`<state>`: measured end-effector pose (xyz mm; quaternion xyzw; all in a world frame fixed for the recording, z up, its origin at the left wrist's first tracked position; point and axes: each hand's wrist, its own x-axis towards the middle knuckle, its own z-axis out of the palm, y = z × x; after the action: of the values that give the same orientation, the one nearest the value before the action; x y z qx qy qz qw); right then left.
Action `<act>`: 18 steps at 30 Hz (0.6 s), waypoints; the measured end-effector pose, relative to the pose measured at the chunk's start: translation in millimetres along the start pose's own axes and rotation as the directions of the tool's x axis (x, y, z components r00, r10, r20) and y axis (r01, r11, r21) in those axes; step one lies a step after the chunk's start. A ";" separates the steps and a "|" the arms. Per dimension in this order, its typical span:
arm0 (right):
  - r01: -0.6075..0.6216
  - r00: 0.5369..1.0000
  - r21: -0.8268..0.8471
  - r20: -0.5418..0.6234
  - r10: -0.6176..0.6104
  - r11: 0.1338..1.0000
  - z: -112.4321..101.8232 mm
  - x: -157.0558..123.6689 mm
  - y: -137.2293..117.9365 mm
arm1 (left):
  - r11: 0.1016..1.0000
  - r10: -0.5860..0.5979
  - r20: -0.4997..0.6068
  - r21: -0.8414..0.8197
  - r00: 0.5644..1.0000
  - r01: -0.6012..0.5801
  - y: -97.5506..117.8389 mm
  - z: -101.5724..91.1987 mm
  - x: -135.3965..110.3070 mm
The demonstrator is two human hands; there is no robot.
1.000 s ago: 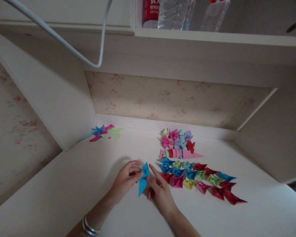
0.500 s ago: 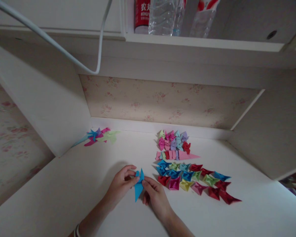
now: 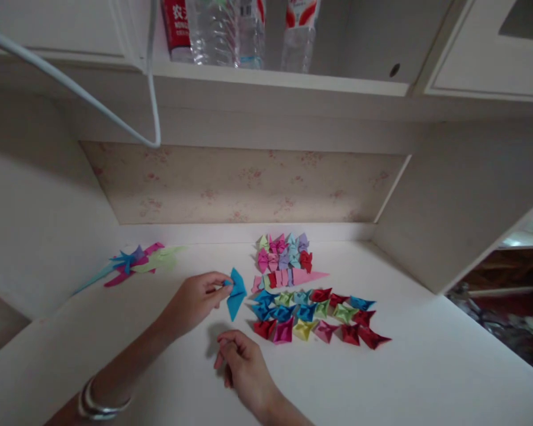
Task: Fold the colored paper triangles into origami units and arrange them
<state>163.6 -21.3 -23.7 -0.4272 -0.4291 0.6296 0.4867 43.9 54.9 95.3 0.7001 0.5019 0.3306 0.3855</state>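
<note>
My left hand (image 3: 198,302) pinches one edge of a blue origami piece (image 3: 237,296) between thumb and fingertips, holding it above the white desktop. The piece is folded paper with pointed ends, one up and one down. Below it, my right hand (image 3: 244,364) is apart from the paper, fingers loosely curled and nothing visible in them. Just right of the held piece are rows of folded paper boats (image 3: 304,329) in red, blue, green, yellow and pink. Behind these rows lie a strip of flat pink folded pieces (image 3: 308,276) and a cluster of small folded paper shapes (image 3: 284,258).
A loose pile of colored folded paper (image 3: 135,260) lies at the desk's left back. Overhead, a shelf (image 3: 328,84) holds plastic bottles (image 3: 215,35) and a red container (image 3: 176,29). A white bent lamp arm or cable (image 3: 93,106) hangs at upper left. Side panels (image 3: 453,201) bound the desk.
My right hand has let go of the blue origami piece and drawn down and away. My left hand has raised and turned the piece. The view has swung right.
</note>
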 end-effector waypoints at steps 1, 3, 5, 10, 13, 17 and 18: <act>0.001 1.000 -0.030 0.007 -0.001 1.000 0.0 -1.0 -0.7 | 1.000 0.028 0.013 0.013 1.000 -0.028 10.2 9.0 12.1; -0.006 1.000 -0.091 0.029 0.009 0.996 -1.3 -2.2 -2.2 | 0.990 0.123 0.031 0.066 0.992 -0.125 27.6 32.4 38.4; -0.012 0.998 -0.152 0.057 0.020 0.988 -4.0 -2.3 -3.3 | 0.943 0.278 0.051 0.174 0.959 -0.282 42.2 59.0 66.4; 0.094 0.994 -0.334 0.080 -0.071 0.938 -11.8 -0.1 -1.8 | 0.809 0.416 0.191 0.368 0.889 -0.457 72.5 120.5 137.7; 0.182 0.983 -0.441 0.113 -0.146 0.879 -14.1 0.0 1.7 | 0.777 0.445 0.241 0.375 0.863 -0.505 82.5 150.8 179.1; 0.211 0.977 -0.511 0.137 -0.164 0.833 -14.3 -2.2 1.5 | 0.774 0.408 0.258 0.411 0.876 -0.482 84.5 188.8 225.1; 0.205 0.978 -0.505 0.143 -0.153 0.839 -14.4 -2.5 0.1 | 0.769 0.389 0.269 0.432 0.881 -0.471 83.6 198.0 233.8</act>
<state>177.8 -22.0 -27.3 -0.4689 -0.6434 0.4631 0.3895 314.5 221.1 90.1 0.8948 0.3610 0.2150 0.1510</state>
